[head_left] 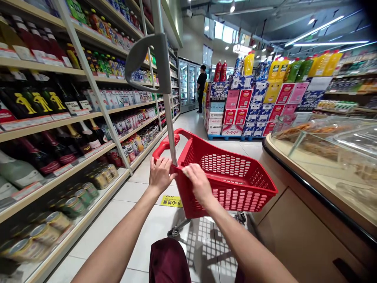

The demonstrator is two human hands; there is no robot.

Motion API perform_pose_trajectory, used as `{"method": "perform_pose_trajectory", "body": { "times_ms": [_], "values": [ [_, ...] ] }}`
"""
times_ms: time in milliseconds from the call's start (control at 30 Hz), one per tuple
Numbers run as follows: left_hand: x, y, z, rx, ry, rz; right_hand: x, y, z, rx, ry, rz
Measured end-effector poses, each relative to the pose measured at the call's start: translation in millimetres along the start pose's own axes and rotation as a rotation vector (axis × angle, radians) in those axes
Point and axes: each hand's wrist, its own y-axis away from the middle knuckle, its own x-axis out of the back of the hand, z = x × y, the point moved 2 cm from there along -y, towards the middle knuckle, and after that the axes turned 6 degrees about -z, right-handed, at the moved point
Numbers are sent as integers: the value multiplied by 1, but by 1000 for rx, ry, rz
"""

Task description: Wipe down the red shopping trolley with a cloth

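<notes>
A red plastic shopping cart (232,196) with pierced basket walls stands in front of me on small wheels. Its basket shows nothing inside. My left hand (160,173) is closed over the cart's near edge, just beside the red loop handle (165,147). My right hand (198,182) grips the same edge a little further right, its fingers curled over the rim and their tips partly hidden. Between the two hands a metal pole (167,118) rises from the cart, bearing a grey plastic hand grip (163,63) high up.
Shelves of bottles and cans (59,129) line the left side. At right is a curved counter (318,169) with a glass guard, close to the cart. Stacked drink cartons (238,106) stand ahead. A person in black (202,88) is by the fridges (188,78). A yellow sticker (171,201) marks the floor.
</notes>
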Motion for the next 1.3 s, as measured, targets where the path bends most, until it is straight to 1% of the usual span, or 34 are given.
{"method": "perform_pose_trajectory", "body": {
  "times_ms": [33,100,133,167,200,267,367,400,433,467,500,567,633,667,700,733,767,833,867,900,933,967,1000,1033,1067,1133,1200,1233,1300],
  "values": [
    [1,1,-1,-5,9,11,12,13,18,-22,33,2],
    [3,3,0,-16,29,29,34,38,52,-119,110,-4],
    [4,3,1,-21,36,37,41,46,64,-188,136,-2],
    [4,3,4,-23,40,46,44,49,68,-252,141,-2],
    [4,3,9,-21,41,55,43,46,65,-297,129,0],
    [5,2,23,-11,36,70,32,27,39,-319,55,4],
    [8,2,50,11,32,76,14,-9,-13,-211,-78,35],
    [10,2,57,14,37,73,13,-15,-23,-171,-107,54],
    [12,3,63,-5,50,62,14,-15,-26,-138,-124,69],
    [14,4,66,-45,74,46,18,-10,-23,-124,-128,81],
    [16,4,66,-91,107,32,24,0,-13,-133,-117,89],
    [20,4,62,-152,190,21,39,25,15,-219,-67,90],
    [22,3,56,-132,264,27,57,43,35,-323,-25,92],
    [21,2,55,-107,292,27,67,44,37,-338,-21,110],
    [20,0,58,-96,316,21,80,38,33,-311,-29,146],
    [19,-1,64,-101,335,12,94,24,25,-248,-38,200],
    [19,-2,72,-112,351,6,111,3,13,-163,-45,279],
    [19,-3,92,-152,372,4,149,-49,-8,43,19,399],
    [20,-3,104,-179,378,4,166,-75,-13,122,88,433],
    [22,-4,115,-208,383,2,181,-96,-13,181,165,430],
    [24,-4,125,-241,387,-4,191,-110,-7,216,236,389],
    [26,-4,135,-276,392,-13,197,-115,3,241,294,326],
    [28,-4,144,-310,400,-21,199,-111,15,258,337,245],
    [30,-4,153,-342,410,-26,197,-98,28,271,361,153],
    [32,-5,160,-371,422,-26,193,-79,41,276,364,81],
    [35,-7,169,-438,456,-15,182,-35,62,303,327,-127],
    [35,-13,168,-478,492,11,178,-3,74,217,294,-230],
    [34,-17,163,-440,499,32,180,5,76,170,272,-241],
    [29,-27,144,-249,479,69,188,6,78,72,221,-189]
  ]
}}
